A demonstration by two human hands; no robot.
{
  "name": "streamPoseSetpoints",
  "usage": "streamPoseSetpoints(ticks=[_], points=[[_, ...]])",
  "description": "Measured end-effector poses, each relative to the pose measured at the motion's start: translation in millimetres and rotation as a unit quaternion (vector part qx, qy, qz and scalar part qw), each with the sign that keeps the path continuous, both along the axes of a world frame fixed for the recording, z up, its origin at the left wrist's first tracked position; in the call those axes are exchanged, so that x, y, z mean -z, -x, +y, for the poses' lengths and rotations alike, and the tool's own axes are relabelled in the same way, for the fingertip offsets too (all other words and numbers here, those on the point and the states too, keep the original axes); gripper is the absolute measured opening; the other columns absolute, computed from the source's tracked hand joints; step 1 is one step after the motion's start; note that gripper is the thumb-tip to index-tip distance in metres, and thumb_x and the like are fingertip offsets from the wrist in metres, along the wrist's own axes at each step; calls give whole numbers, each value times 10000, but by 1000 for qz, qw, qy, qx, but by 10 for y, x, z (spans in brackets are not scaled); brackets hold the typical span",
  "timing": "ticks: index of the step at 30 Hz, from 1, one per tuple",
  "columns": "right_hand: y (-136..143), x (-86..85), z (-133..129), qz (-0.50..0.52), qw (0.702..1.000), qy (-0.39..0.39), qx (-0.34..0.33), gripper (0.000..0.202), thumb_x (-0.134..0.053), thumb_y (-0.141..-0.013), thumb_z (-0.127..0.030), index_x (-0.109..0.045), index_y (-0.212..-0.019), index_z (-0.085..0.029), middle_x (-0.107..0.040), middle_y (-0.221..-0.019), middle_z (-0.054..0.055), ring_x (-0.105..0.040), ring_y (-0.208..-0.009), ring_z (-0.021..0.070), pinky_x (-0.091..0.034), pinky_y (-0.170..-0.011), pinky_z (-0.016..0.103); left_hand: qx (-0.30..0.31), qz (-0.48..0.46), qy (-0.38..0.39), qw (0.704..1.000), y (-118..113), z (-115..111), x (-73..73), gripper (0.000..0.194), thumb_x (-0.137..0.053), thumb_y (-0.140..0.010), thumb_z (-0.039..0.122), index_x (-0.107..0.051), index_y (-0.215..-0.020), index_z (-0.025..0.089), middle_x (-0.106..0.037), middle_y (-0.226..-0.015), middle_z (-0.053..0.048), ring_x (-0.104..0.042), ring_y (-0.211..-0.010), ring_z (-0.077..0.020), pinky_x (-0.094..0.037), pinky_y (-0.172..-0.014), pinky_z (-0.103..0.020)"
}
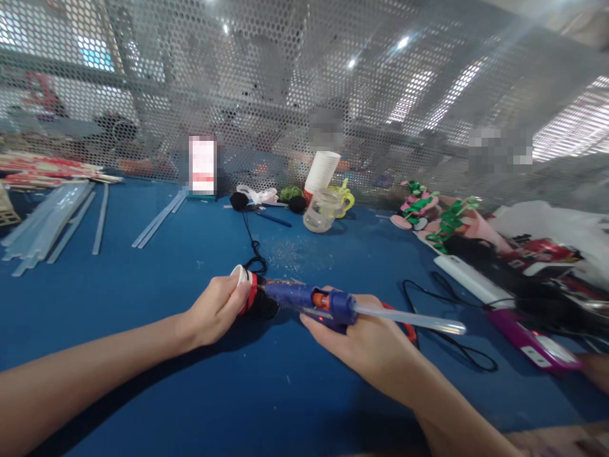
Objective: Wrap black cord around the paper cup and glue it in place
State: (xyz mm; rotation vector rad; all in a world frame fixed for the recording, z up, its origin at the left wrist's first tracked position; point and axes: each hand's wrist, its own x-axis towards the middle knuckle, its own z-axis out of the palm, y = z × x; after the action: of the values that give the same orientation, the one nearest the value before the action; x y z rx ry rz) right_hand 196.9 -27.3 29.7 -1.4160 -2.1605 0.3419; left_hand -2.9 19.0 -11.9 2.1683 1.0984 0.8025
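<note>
My left hand (216, 310) is closed around a small paper cup (242, 275) with a white rim and red and black wrapping, tilted on its side. In my right hand (371, 346) is a blue hot glue gun (292, 296), gripped by its handle. The gun's nozzle end meets the cup's wrapped side; whether the tip touches is too small to tell. A long clear glue stick (413, 317) sticks out of the gun's back. Black cord (257, 257) lies just behind the cup.
Several glue sticks (52, 219) lie at the left. A phone (202, 166) stands at the back, near a clear plastic cup (321, 212) and white stacked cups (323, 170). At right are a power strip (528, 343), cables and craft flowers (419, 206). A perforated metal screen (266, 82) rises behind.
</note>
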Motion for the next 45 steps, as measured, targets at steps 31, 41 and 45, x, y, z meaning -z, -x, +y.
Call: streamPoseSetpoints(ticks=[31,41,45], points=[[67,-32,-80,-19,999,24,-33,122,-474,-725,-165,-515,-610,-177,-540,-550,-21,-476,-494,99,-371,-505,212,-46,-45,85,994,-36,9,-7,380,-225,-845,326,-335,-520,162,-310,-497,45,-268,-488,-82,-263,-468,-218],[63,-32,-59,-13,999,8,-44,134,-481,-719,-153,-475,-588,-180,-506,-529,-31,-445,-473,85,-353,-477,195,-51,-67,108,991,-37,15,0,397,-225,-841,362,-328,-513,161,-310,-481,49,-266,-481,-79,-259,-473,-219],[71,-27,-68,-14,998,23,-49,159,-480,-717,-145,-455,-564,-180,-505,-528,-33,-444,-471,81,-350,-467,190,-53,-68,116,990,-38,18,8,400,-221,-837,362,-378,-534,153,-332,-501,42,-274,-492,-83,-271,-484,-224]])
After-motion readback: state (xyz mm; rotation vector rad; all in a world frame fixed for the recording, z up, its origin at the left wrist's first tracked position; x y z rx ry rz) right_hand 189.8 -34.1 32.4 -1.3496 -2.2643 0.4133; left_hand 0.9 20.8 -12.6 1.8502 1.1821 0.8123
